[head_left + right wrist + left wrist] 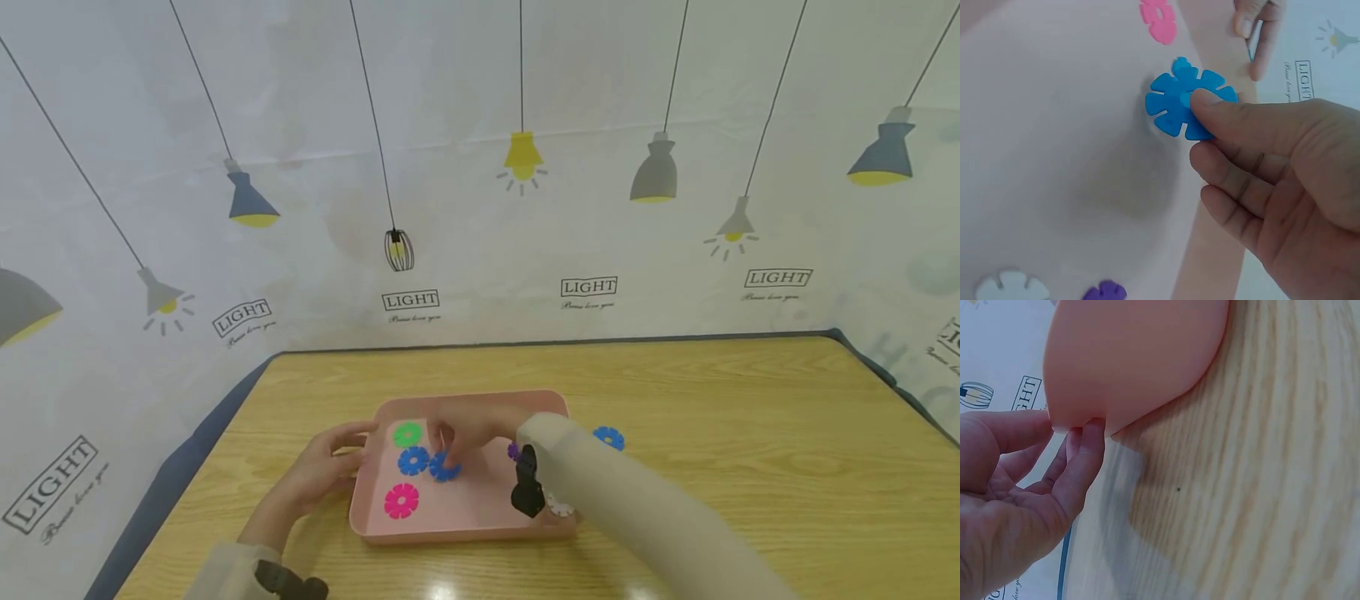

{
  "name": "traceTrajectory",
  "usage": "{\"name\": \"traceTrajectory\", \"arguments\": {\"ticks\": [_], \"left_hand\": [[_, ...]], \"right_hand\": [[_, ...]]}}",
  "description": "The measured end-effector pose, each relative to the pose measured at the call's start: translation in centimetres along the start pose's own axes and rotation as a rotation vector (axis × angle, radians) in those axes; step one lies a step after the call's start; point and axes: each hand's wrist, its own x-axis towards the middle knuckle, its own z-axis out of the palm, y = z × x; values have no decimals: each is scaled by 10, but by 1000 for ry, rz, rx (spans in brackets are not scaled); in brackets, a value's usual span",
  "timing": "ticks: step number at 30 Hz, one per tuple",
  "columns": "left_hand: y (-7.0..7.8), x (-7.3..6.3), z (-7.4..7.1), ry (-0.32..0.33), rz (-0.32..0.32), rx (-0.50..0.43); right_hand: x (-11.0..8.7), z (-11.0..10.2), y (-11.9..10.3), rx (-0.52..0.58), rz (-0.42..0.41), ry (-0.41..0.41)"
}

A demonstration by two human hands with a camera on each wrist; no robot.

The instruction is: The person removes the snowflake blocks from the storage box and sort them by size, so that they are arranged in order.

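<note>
My right hand reaches over the pink tray and pinches a blue notched plastic disc between thumb and fingers. A second blue disc is just left of it, partly hidden behind the held one in the right wrist view. Near these, inside the tray, are a green disc and a pink disc. With thumb and fingers, my left hand grips the tray's left edge. Toward the tray's right side are a purple piece and a white disc, partly covered by the right arm in the head view.
Another blue disc lies on the wooden table, outside the tray to the right. Behind the table stands a pale wall covering printed with hanging lamps. A dark edge runs along the table's back and sides.
</note>
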Motion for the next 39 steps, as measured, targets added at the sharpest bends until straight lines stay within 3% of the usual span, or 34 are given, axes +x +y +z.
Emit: {"name": "traceTrajectory", "arguments": {"ticks": [5,11,15,24,33,39], "left_hand": [[2,0,0,-7,12,0],[1,0,0,-4,9,9],[1,0,1,-10,8,1],[2,-1,1,-2,2,-1],[2,-1,2,0,4,-8],[1,-1,2,-2,15,-10]], "right_hand": [[-15,-14,3,97,0,43],[-34,-27,12,64,-19,106],[-52,-33,24,97,-18,157],[-103,-49,65,197,-29,254],[-166,-53,115,292,72,345],[-199,-44,148,348,141,344]]}}
